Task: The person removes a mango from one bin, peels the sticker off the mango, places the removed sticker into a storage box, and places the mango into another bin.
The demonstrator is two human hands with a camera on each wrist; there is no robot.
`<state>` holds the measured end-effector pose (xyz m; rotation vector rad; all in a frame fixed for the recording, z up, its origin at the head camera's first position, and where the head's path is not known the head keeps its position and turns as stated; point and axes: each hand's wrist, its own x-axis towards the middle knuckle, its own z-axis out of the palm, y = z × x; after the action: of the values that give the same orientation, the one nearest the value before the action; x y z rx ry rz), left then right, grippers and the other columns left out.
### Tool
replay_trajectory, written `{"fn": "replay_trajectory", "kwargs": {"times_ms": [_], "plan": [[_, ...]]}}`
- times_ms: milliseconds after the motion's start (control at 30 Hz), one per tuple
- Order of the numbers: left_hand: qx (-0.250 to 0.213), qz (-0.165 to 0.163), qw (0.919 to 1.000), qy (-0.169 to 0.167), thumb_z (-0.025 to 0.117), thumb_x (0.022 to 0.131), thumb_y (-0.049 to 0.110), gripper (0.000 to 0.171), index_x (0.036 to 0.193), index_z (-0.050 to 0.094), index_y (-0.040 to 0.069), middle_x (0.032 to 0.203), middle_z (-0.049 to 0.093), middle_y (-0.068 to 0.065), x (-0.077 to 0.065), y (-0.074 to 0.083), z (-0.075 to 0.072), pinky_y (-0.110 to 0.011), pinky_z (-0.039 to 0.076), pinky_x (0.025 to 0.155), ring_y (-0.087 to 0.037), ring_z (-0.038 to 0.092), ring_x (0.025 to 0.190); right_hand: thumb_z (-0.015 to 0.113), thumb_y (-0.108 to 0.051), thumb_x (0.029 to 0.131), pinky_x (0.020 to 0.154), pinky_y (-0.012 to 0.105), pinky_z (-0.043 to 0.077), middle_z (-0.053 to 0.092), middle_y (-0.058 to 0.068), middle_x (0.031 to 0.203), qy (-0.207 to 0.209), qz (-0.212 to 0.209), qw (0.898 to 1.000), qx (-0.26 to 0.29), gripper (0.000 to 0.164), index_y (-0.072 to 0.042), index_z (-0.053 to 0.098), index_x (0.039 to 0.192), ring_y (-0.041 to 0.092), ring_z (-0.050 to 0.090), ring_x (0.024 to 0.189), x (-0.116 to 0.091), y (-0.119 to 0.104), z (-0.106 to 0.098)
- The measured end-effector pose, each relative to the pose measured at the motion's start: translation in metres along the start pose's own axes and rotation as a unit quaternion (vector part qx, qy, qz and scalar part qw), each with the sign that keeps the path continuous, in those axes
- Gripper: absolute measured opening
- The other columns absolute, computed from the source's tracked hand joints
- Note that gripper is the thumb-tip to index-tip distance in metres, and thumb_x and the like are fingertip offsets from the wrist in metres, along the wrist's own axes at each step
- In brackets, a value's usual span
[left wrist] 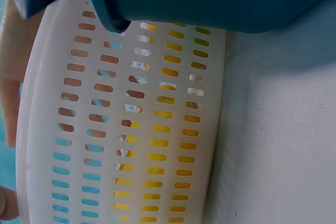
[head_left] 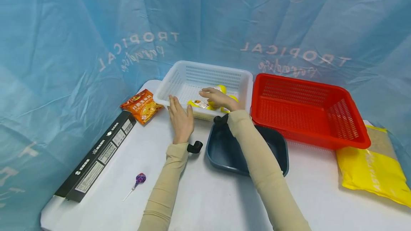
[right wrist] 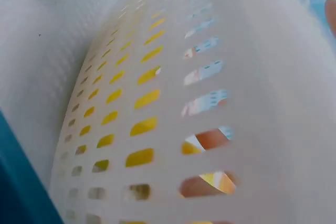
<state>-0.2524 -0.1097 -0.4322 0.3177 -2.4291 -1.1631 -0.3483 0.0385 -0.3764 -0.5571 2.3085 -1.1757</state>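
Note:
A white perforated basket (head_left: 213, 70) stands at the back of the table with several yellow-and-white packages (head_left: 199, 104) inside. At its front left corner is my left hand (head_left: 182, 121), fingers straight and close to the rim. My right hand (head_left: 221, 99) reaches over the front rim above the packages, its fingers extended and nothing visibly held. Whether its fingertips touch a package cannot be seen. In the left wrist view, yellow shows through the slots of the basket wall (left wrist: 37, 124). The right wrist view shows the same slotted wall (right wrist: 252, 129) up close.
A dark blue tub (head_left: 229, 165) sits in front of the white basket, partly under my right arm. Right of it are a red basket (head_left: 292, 109) and a yellow bag (head_left: 374, 172). An orange snack bag (head_left: 143, 107), long black box (head_left: 99, 154) and lollipop (head_left: 140, 178) lie left.

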Motion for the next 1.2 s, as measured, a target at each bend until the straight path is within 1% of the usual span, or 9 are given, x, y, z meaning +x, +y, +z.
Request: {"fn": "replay_trajectory", "kwargs": {"times_ms": [200, 267, 333, 400, 433, 500, 600, 867, 1200], "plan": [[-0.004, 0.003, 1.0000, 0.004, 0.042, 0.102, 0.029, 0.067, 0.153, 0.014, -0.004, 0.164, 0.001, -0.015, -0.001, 0.000, 0.002, -0.054, 0.012, 0.121, -0.047, 0.007, 0.147, 0.041, -0.050, 0.100, 0.109, 0.048, 0.039, 0.029, 0.010, 0.158, -0.016, 0.035, 0.999, 0.027, 0.065, -0.018, 0.025, 0.154, 0.032, 0.041, 0.138, 0.006, 0.009, 0.000], [-0.004, 0.003, 1.0000, 0.004, 0.042, 0.102, 0.029, 0.067, 0.153, 0.014, -0.004, 0.164, 0.002, -0.015, -0.001, 0.001, 0.002, -0.054, 0.013, 0.121, -0.047, 0.007, 0.147, 0.045, -0.047, 0.099, 0.092, 0.039, 0.048, 0.031, 0.008, 0.158, -0.021, 0.039, 0.999, 0.028, 0.065, -0.019, 0.025, 0.154, 0.024, 0.058, 0.108, 0.005, 0.013, 0.000], [-0.005, 0.002, 1.0000, 0.005, 0.042, 0.102, 0.029, 0.067, 0.153, 0.014, -0.004, 0.164, 0.002, -0.014, -0.002, 0.002, 0.003, -0.055, 0.013, 0.121, -0.047, 0.007, 0.147, 0.050, -0.044, 0.098, 0.079, 0.031, 0.045, 0.032, 0.008, 0.157, -0.023, 0.037, 0.999, 0.021, 0.066, -0.020, 0.024, 0.154, 0.016, 0.054, 0.094, 0.005, 0.015, 0.000], [-0.004, 0.000, 1.0000, 0.006, 0.042, 0.102, 0.029, 0.067, 0.153, 0.014, -0.003, 0.164, 0.002, -0.014, -0.002, 0.003, 0.003, -0.055, 0.013, 0.120, -0.046, 0.007, 0.148, 0.054, -0.039, 0.097, 0.075, 0.030, 0.040, 0.036, 0.010, 0.155, -0.022, 0.028, 0.999, 0.019, 0.067, -0.019, 0.025, 0.154, 0.014, 0.052, 0.093, 0.005, 0.017, 0.002], [-0.003, -0.001, 1.0000, 0.007, 0.042, 0.102, 0.029, 0.067, 0.153, 0.014, -0.003, 0.164, 0.002, -0.013, -0.001, 0.003, 0.003, -0.055, 0.014, 0.120, -0.046, 0.007, 0.148, 0.056, -0.036, 0.097, 0.078, 0.031, 0.042, 0.037, 0.011, 0.154, -0.022, 0.022, 0.999, 0.022, 0.068, -0.017, 0.025, 0.154, 0.017, 0.054, 0.096, 0.006, 0.018, 0.002], [0.000, -0.002, 1.0000, 0.008, 0.042, 0.102, 0.029, 0.067, 0.153, 0.014, -0.003, 0.164, 0.002, -0.013, -0.001, 0.004, 0.002, -0.055, 0.014, 0.121, -0.045, 0.007, 0.148, 0.059, -0.031, 0.096, 0.097, 0.034, 0.044, 0.035, 0.012, 0.155, -0.021, 0.015, 1.000, 0.018, 0.068, -0.016, 0.026, 0.153, 0.021, 0.046, 0.129, 0.006, 0.018, 0.004], [0.004, -0.001, 1.0000, 0.006, 0.042, 0.102, 0.029, 0.066, 0.153, 0.014, -0.003, 0.164, 0.002, -0.014, -0.001, 0.003, 0.001, -0.054, 0.013, 0.121, -0.044, 0.006, 0.148, 0.058, -0.023, 0.096, 0.113, 0.043, 0.036, 0.032, 0.013, 0.156, -0.026, 0.010, 1.000, -0.004, 0.065, -0.015, 0.027, 0.153, 0.029, 0.033, 0.144, 0.008, 0.021, 0.006], [0.006, -0.010, 0.9999, 0.004, 0.042, 0.102, 0.029, 0.065, 0.154, 0.016, -0.001, 0.164, 0.001, -0.014, -0.001, 0.000, 0.001, -0.056, 0.013, 0.120, -0.044, 0.006, 0.148, 0.051, -0.006, 0.091, 0.113, 0.047, 0.032, 0.031, 0.015, 0.157, -0.043, 0.011, 0.994, -0.103, 0.064, -0.023, 0.034, 0.150, 0.034, 0.033, 0.143, 0.013, 0.024, 0.010], [0.004, -0.006, 1.0000, 0.000, 0.041, 0.102, 0.030, 0.065, 0.154, 0.016, -0.001, 0.164, 0.000, -0.013, -0.001, 0.001, 0.001, -0.058, 0.012, 0.120, -0.046, 0.005, 0.148, 0.050, -0.005, 0.093, 0.112, 0.047, 0.032, 0.033, 0.014, 0.156, -0.040, 0.018, 0.991, -0.125, 0.061, -0.027, 0.037, 0.149, 0.034, 0.035, 0.141, 0.012, 0.022, 0.009]]}}
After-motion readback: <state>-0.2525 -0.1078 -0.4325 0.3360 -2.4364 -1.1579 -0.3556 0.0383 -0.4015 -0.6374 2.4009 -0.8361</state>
